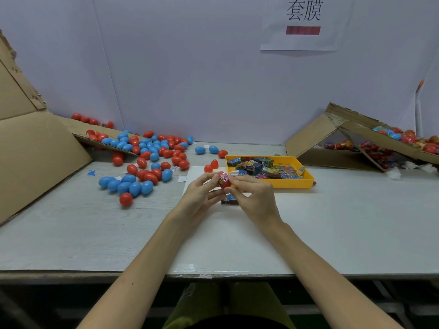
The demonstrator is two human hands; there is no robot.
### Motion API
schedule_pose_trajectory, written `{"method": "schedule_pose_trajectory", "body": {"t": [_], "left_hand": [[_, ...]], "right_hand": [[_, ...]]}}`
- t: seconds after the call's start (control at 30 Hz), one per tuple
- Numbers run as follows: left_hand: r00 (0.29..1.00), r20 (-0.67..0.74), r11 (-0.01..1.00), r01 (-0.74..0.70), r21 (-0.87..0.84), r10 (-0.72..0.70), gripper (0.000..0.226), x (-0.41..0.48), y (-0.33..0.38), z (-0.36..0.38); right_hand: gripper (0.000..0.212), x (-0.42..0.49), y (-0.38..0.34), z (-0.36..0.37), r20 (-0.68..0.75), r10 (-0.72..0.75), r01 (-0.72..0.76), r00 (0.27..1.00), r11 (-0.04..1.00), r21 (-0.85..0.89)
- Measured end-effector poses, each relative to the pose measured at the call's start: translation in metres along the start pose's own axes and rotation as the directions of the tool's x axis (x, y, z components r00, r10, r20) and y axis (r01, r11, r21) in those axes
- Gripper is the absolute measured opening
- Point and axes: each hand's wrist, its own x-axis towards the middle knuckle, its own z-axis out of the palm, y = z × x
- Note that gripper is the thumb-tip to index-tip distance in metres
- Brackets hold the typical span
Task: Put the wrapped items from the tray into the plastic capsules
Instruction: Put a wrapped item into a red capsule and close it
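Both hands (202, 193) (251, 198) pinch a red capsule (224, 181) above the table (95, 233).

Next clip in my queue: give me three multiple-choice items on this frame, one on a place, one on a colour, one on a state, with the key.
1. Where is the yellow tray?
A) on the table, just beyond the right hand
B) on top of the left cardboard
C) in the person's lap

2. What colour is the capsule the person holds?
A) blue
B) green
C) red

3. How is that capsule held?
A) it lies loose on the table
B) it is pinched between the left hand and the right hand
C) the left hand alone grips it

Key: 1 A, the tray rests on the table past the right hand. 2 C, a red shell shows between the fingers. 3 B, fingers of both hands close on it above the table.
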Motion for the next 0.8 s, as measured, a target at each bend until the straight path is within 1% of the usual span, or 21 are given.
{"method": "schedule_pose_trajectory", "body": {"t": [0.2,0.33,0.4,0.57,0.67,0.8], "left_hand": [[1.0,-0.013,1.0,-0.004,0.005,0.004,0.023,0.0009,-0.0002,-0.0005],[1.0,-0.012,1.0,-0.003,0.011,0.003,0.027,-0.0007,0.0006,0.0013],[1.0,0.007,1.0,-0.008,0.029,0.007,0.031,-0.002,0.0013,0.0018],[0.996,0.089,1.0,0.006,0.011,-0.007,0.032,-0.0038,0.0034,0.0052],[0.995,0.099,1.0,0.008,-0.008,-0.007,0.033,-0.0025,0.003,0.0033],[0.99,0.139,0.999,0.01,-0.035,-0.005,0.036,-0.0025,0.0034,0.0012]], "right_hand": [[0.034,0.0004,-0.0012,-0.0004,0.004,-0.003,0.003,1.0,1.0,-0.014],[0.035,-0.0001,0.0003,0.0015,-0.009,0.021,-0.02,1.0,1.0,0.004],[0.036,0.0001,0.0014,0.002,-0.019,0.044,-0.043,0.999,0.999,0.015],[0.046,-0.0002,0.002,0.0019,-0.001,0.026,-0.026,1.0,0.999,-0.02],[0.051,0.0005,0.0006,0.0012,-0.013,0.066,-0.066,0.998,0.997,-0.033],[0.043,-0.0006,-0.0007,-0.0009,-0.01,0.047,-0.048,0.999,0.998,-0.035]]}}
